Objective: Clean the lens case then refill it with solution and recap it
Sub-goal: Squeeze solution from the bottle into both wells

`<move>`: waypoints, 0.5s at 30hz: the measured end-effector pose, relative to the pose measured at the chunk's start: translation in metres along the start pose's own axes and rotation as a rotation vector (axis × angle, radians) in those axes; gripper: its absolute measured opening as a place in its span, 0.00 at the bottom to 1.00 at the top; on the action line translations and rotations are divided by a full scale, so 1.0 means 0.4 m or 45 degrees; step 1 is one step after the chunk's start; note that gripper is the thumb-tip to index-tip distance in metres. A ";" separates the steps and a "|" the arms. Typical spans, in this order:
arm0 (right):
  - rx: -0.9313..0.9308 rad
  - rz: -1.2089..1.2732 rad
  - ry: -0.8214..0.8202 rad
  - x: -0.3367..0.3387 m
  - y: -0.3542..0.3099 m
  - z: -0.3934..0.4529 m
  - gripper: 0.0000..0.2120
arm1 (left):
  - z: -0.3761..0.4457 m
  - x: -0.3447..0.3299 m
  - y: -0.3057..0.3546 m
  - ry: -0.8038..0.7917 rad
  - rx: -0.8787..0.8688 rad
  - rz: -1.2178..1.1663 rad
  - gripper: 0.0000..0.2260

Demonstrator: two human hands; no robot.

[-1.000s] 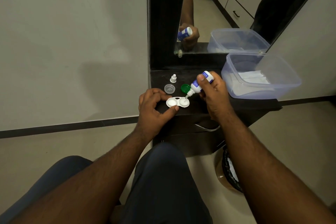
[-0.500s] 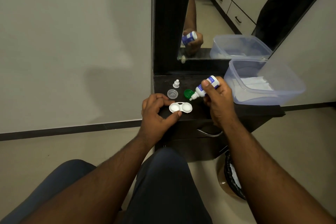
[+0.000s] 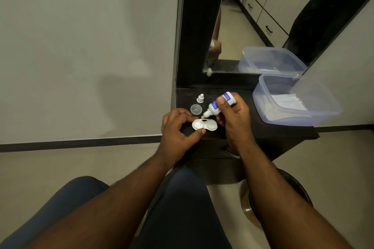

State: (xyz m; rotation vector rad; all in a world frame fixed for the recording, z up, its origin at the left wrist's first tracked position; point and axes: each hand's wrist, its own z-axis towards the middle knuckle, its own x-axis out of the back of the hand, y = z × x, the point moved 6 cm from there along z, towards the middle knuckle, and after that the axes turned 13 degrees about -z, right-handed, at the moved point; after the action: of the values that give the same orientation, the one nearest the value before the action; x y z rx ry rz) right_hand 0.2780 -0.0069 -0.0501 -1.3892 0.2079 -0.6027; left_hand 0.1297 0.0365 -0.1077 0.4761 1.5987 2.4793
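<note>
A white plastic twin-well lens case (image 3: 204, 124) lies uncapped near the front edge of the dark counter (image 3: 283, 130), its long axis running left to right. It is steadied by the left hand (image 3: 178, 127), whose thumb tip is pressed against the case's front left rim while the curled fingers rest just behind it; the grip is narrow and closed on the case.

A small white dropper bottle with a blue label (image 3: 217, 106) is held in the right hand (image 3: 234, 119), pinched between thumb and fingers. The bottle is tilted, nozzle down and to the left, with its tip just above and behind the middle of the case, nearer the left well. Whether liquid is leaving the nozzle cannot be told.

The next move is judged to turn on that offset: the open wells lie just in front of and below the nozzle, so only a slight shift of the right hand toward the front edge would be needed to fill them.

Behind the case, a clear round cap (image 3: 196, 109) and a small white bottle cap (image 3: 200, 98) lie toward the back left corner. A clear plastic tub holding white tissues (image 3: 293, 102) sits at the counter's right end.
</note>
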 end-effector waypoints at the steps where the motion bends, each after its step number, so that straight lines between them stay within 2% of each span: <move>1: 0.005 -0.040 -0.006 -0.001 0.003 0.001 0.05 | 0.000 0.000 0.000 -0.001 -0.003 0.006 0.16; 8: -0.023 -0.142 -0.020 -0.001 0.019 0.006 0.03 | 0.001 -0.003 -0.003 -0.008 0.005 0.036 0.18; 15: -0.044 -0.066 0.037 0.011 0.010 0.004 0.03 | 0.001 -0.001 -0.003 -0.009 0.017 0.031 0.19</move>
State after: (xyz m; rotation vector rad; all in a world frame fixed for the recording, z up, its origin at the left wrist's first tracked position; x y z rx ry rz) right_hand 0.2833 -0.0076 -0.0527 -1.4233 0.2069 -0.6655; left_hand 0.1301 0.0374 -0.1088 0.5087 1.6173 2.4828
